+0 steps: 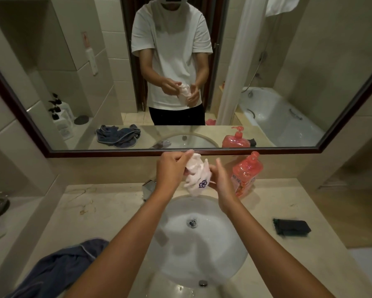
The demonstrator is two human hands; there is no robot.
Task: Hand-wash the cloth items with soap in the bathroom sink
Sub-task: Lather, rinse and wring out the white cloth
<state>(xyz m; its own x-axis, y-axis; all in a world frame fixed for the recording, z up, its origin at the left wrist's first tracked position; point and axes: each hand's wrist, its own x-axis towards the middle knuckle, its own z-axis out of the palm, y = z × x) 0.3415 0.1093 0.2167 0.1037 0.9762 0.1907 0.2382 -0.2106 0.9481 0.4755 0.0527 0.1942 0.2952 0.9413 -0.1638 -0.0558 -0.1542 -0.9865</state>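
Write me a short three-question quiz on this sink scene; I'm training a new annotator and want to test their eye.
1. True or false: the white cloth lies in the sink basin.
2. Which hand pinches the cloth's top? A) left hand B) right hand
3. Fill in: the red soap bottle stands on the counter to the ___ of the faucet.

Key: 1 false, both hands hold it above the basin; 2 A; 3 right.
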